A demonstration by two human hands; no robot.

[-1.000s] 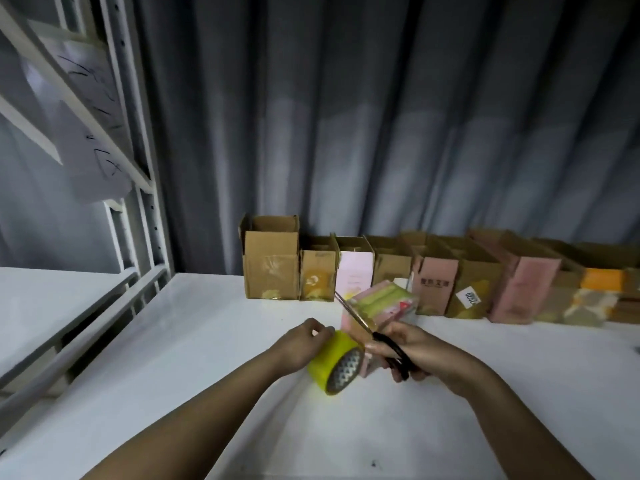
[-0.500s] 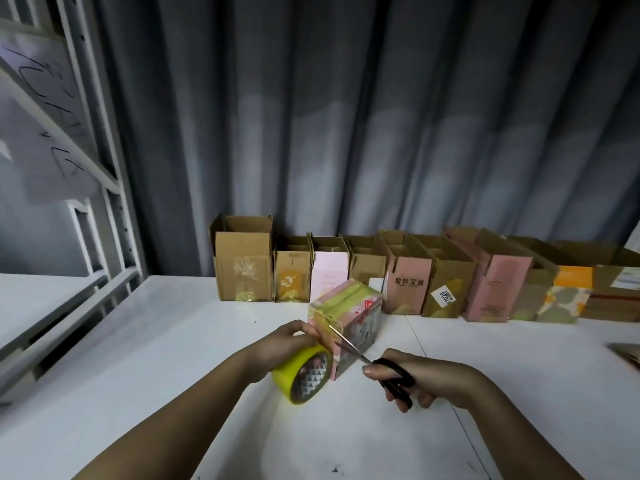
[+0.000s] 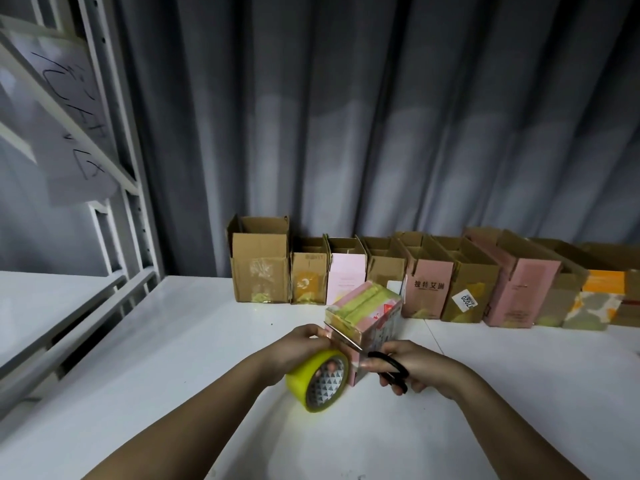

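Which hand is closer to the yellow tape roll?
Left. The left hand grips the top of the yellow tape roll. The right hand holds the scissors off to the roll's right, past a corner of the pink box, not touching the roll.

We're seeing shiny, see-through yellow plastic on the tape roll (image 3: pixel 317 379), with a printed card core. The scissors (image 3: pixel 396 365) have bright metal blades and black plastic handles. The small box (image 3: pixel 367 311) looks glossy, the cardboard boxes (image 3: pixel 259 268) behind it matt. The table (image 3: pixel 173 375) is smooth white with a sheen, the curtain (image 3: pixel 346 116) grey cloth, the rack (image 3: pixel 114 133) painted metal
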